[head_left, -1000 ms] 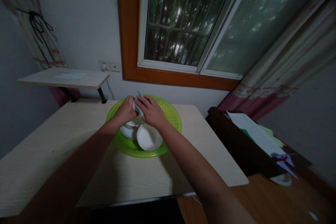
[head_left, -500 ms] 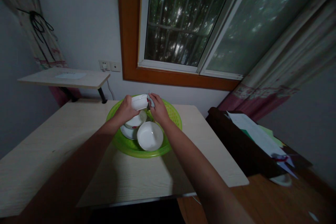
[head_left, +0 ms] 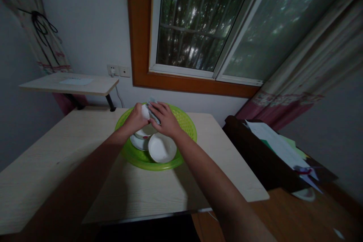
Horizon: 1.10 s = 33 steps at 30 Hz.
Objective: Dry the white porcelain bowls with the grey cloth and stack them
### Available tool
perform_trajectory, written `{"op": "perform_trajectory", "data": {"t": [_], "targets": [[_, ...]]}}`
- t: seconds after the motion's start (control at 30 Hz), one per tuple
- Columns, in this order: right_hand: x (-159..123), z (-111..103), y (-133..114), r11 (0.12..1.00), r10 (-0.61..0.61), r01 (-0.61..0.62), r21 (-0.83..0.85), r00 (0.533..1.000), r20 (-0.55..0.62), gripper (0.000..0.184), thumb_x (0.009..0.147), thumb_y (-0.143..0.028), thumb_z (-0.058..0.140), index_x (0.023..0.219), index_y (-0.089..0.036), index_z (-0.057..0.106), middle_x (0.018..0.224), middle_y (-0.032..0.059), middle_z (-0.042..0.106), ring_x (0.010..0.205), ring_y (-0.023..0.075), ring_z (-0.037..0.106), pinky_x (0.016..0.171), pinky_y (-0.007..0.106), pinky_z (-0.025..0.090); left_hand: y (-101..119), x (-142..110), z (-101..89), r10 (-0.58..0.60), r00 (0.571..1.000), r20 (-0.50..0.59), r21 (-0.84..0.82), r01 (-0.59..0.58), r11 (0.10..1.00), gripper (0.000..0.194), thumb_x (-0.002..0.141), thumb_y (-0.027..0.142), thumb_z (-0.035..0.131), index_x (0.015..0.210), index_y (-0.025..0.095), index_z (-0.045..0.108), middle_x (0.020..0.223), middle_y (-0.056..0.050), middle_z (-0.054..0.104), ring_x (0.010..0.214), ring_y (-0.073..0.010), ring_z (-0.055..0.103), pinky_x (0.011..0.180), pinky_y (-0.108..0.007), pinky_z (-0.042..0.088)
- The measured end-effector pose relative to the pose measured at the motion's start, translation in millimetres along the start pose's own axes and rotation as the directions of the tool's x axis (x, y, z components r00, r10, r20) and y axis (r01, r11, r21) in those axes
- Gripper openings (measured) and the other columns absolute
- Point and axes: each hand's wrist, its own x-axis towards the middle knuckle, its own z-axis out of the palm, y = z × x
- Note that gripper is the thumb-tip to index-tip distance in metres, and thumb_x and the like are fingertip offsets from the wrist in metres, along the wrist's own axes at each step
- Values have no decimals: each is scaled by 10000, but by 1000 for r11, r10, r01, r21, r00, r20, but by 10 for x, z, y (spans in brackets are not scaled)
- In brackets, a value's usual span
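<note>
A round green plastic basin (head_left: pixel 185 123) sits at the far middle of a pale wooden table (head_left: pixel 56 159). Over it my left hand (head_left: pixel 136 118) grips a small white bowl (head_left: pixel 145 112), mostly hidden by my fingers. My right hand (head_left: pixel 164 119) presses a grey cloth (head_left: pixel 153 111) against that bowl. In the basin below lie a white bowl (head_left: pixel 161 148) on the near side, another bowl (head_left: pixel 144 132) under my hands, and a white dish (head_left: pixel 137 143) beneath it.
A small raised shelf (head_left: pixel 70 83) with a sheet of paper stands at the back left. A dark cabinet (head_left: pixel 261 159) with papers (head_left: pixel 278 140) is on the right, beside the table. A window and curtains fill the wall behind.
My right hand with the cloth moved from the bowl's right rim back across the bowl, covering it. My left hand kept hold of the bowl and turned it.
</note>
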Motion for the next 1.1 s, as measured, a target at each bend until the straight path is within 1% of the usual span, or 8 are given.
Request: {"op": "perform_trajectory", "data": {"t": [0.17, 0.3, 0.5, 0.6, 0.7, 0.87, 1.0, 1.1], "targets": [[-17, 60, 127, 985, 162, -158, 69, 985, -57, 597, 943, -351, 590, 1515, -239, 461, 1541, 101, 470, 1391, 279, 420, 1198, 506, 337, -37, 30, 48, -64, 996, -58, -34, 63, 997, 587, 636, 410, 775, 1029, 243, 373, 1077, -111, 613, 1049, -308, 646, 800, -375, 507], [-57, 139, 283, 919, 330, -309, 246, 943, -50, 669, 912, -458, 653, 1516, -249, 454, 1537, 119, 464, 1419, 263, 436, 1215, 465, 324, -19, 35, 28, -156, 986, -59, -112, 149, 982, 729, 583, 532, 825, 1079, 241, 377, 1128, -126, 626, 1056, -318, 655, 772, -371, 509], [-77, 204, 334, 772, 473, -410, 486, 881, -9, 834, 832, -538, 727, 1528, -205, 411, 1541, 137, 464, 1428, 273, 440, 1222, 449, 313, 47, 14, -92, -257, 966, 21, -241, 254, 937, 717, 586, 495, 824, 1091, 248, 379, 1158, -98, 616, 1071, -307, 642, 810, -376, 515], [-72, 224, 302, 677, 526, -438, 591, 850, 26, 885, 800, -544, 753, 1530, -201, 387, 1526, 129, 486, 1393, 269, 483, 1194, 438, 360, 36, 8, -115, -244, 968, 58, -342, 249, 906, 718, 601, 502, 812, 1114, 243, 382, 1183, -92, 605, 1076, -287, 636, 820, -362, 522], [-75, 242, 301, 636, 551, -448, 628, 834, 36, 898, 774, -543, 773, 1515, -198, 401, 1507, 123, 506, 1375, 271, 498, 1186, 432, 368, -5, 12, -85, -229, 969, 87, -407, 245, 880, 748, 599, 514, 809, 1142, 238, 374, 1217, -104, 597, 1104, -284, 628, 844, -364, 528], [-96, 260, 366, 711, 526, -424, 561, 850, -25, 871, 775, -519, 780, 1510, -230, 412, 1501, 118, 501, 1387, 277, 472, 1193, 451, 343, -89, 34, 25, -154, 987, 55, -406, 163, 899, 849, 592, 454, 819, 1247, 244, 322, 1355, -139, 535, 1227, -280, 585, 974, -385, 501], [-97, 227, 384, 827, 434, -368, 425, 898, -67, 833, 796, -486, 781, 1504, -233, 425, 1438, 140, 536, 1331, 284, 508, 1157, 470, 379, -98, 32, 51, -77, 996, 51, -334, 90, 938, 879, 593, 380, 827, 1302, 258, 320, 1383, -128, 533, 1275, -268, 560, 1055, -402, 457], [-90, 177, 378, 881, 364, -318, 350, 928, -73, 823, 804, -462, 787, 1507, -224, 431, 1409, 144, 549, 1311, 279, 518, 1143, 459, 398, -74, 22, 28, -46, 998, 38, -302, 55, 952, 829, 621, 385, 814, 1298, 251, 356, 1361, -123, 555, 1274, -258, 563, 1059, -394, 452]]}}
